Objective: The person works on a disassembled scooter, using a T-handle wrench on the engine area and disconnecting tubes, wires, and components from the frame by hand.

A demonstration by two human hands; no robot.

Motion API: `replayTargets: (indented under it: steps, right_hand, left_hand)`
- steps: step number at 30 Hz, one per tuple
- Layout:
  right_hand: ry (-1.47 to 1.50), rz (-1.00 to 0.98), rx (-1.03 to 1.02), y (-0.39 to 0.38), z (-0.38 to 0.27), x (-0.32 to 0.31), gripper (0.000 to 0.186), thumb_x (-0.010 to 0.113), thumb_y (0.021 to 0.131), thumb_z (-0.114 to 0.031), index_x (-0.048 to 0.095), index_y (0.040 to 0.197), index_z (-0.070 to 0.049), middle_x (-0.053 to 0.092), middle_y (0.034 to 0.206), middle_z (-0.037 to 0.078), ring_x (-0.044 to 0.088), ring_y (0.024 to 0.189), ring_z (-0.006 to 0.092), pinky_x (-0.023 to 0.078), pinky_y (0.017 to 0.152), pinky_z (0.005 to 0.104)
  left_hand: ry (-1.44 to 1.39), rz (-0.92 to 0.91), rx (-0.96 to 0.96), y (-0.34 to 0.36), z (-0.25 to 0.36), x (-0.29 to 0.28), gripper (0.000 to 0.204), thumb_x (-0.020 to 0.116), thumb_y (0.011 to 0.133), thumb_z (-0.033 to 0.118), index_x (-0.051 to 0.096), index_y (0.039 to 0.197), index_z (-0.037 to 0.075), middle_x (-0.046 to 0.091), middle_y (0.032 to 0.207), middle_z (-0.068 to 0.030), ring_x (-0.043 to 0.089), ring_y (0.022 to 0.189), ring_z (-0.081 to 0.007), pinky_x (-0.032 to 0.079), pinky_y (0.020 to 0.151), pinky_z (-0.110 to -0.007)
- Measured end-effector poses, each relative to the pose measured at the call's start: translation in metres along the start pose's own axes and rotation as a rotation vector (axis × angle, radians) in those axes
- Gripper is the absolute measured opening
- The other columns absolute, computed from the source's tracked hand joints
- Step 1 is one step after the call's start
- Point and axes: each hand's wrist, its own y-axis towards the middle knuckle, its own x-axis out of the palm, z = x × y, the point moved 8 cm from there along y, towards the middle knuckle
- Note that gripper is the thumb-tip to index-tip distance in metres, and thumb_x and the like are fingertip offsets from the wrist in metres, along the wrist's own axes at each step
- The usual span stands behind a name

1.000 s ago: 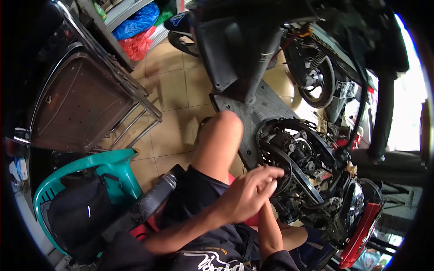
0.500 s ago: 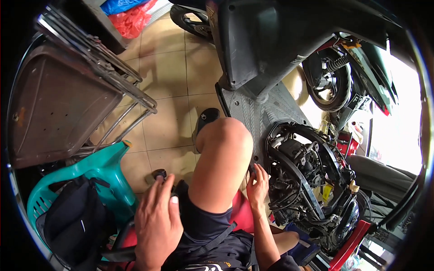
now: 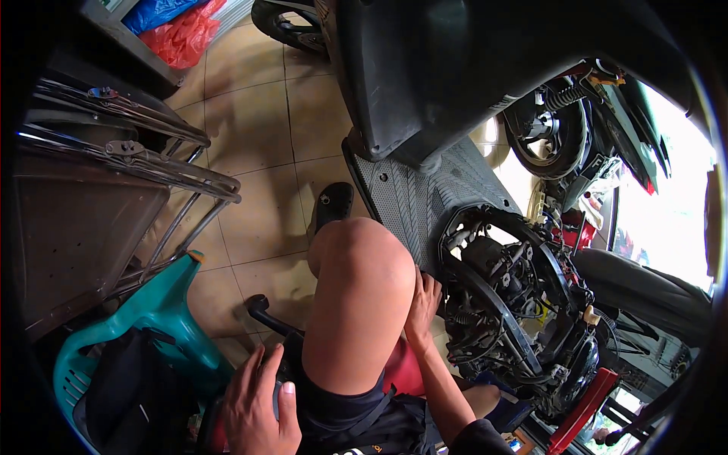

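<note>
Moved toward your knee point(image 3: 365, 254): right hand point(image 3: 423, 307), grip indeterminable; left of knee: left hand point(image 3: 262, 413), spread. Slipping, right hand might strike motorcycle frame point(image 3: 497, 312).

-1.0 s: left hand point(image 3: 262, 409) and right hand point(image 3: 422, 305) together, centre | now: apart; left hand lower left, right hand beside knee point(image 3: 368, 262)

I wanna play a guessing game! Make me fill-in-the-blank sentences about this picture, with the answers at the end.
The black bag is on the green plastic ____.
The red plastic bag lies beside a ____ one.
The ____ hand is nearer the scooter's bare frame.
The beige floor is covered with square ____.

Missing words: chair; blue; right; tiles.
</note>
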Motion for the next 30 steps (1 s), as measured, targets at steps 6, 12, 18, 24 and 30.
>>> replayTargets:
  steps: [6,12,18,24,30]
  right_hand:
    - [0.047,0.037,-0.012,0.0,0.006,0.003,0.046,0.066,0.085,-0.011,0.059,0.13,-0.009,0.058,0.113,0.01,0.052,0.105,0.0309,0.042,0.089,0.0437]
    - [0.045,0.003,0.035,-0.001,0.007,0.009,0.044,0.065,0.084,-0.008,0.057,0.127,-0.008,0.055,0.107,0.015,0.051,0.101,0.0344,0.041,0.088,0.0452]
    - [0.048,-0.003,0.033,0.002,0.004,0.008,0.045,0.065,0.083,-0.006,0.056,0.127,-0.007,0.054,0.103,0.015,0.05,0.098,0.0344,0.04,0.087,0.0454]
    - [0.057,0.015,0.034,0.002,0.001,0.003,0.047,0.065,0.083,-0.008,0.054,0.128,-0.008,0.056,0.111,0.015,0.051,0.104,0.0344,0.04,0.089,0.045]
    - [0.065,0.035,0.069,0.001,0.004,-0.003,0.048,0.067,0.083,-0.011,0.054,0.129,-0.008,0.058,0.115,0.014,0.052,0.107,0.034,0.04,0.091,0.0456]
  left_hand:
    - [0.012,0.016,0.006,-0.001,0.001,-0.003,0.042,0.043,0.103,0.027,0.053,0.136,0.004,0.056,0.134,-0.022,0.052,0.123,-0.0403,0.041,0.104,-0.044]
    - [-0.022,0.019,-0.007,-0.001,-0.003,-0.003,0.045,0.039,0.104,0.033,0.053,0.136,0.004,0.056,0.133,-0.0218,0.052,0.122,-0.041,0.042,0.102,-0.045]
    - [0.001,0.033,-0.011,-0.002,-0.004,-0.007,0.045,0.039,0.104,0.032,0.053,0.135,0.003,0.056,0.132,-0.0218,0.053,0.121,-0.0411,0.043,0.101,-0.045]
    - [0.021,0.073,0.021,-0.002,-0.007,-0.008,0.044,0.039,0.104,0.032,0.054,0.135,0.003,0.057,0.131,-0.022,0.054,0.12,-0.041,0.043,0.1,-0.045]
    - [-0.006,0.013,0.004,-0.001,-0.004,-0.003,0.044,0.04,0.104,0.031,0.054,0.134,0.002,0.057,0.131,-0.0227,0.054,0.12,-0.0413,0.043,0.101,-0.045]
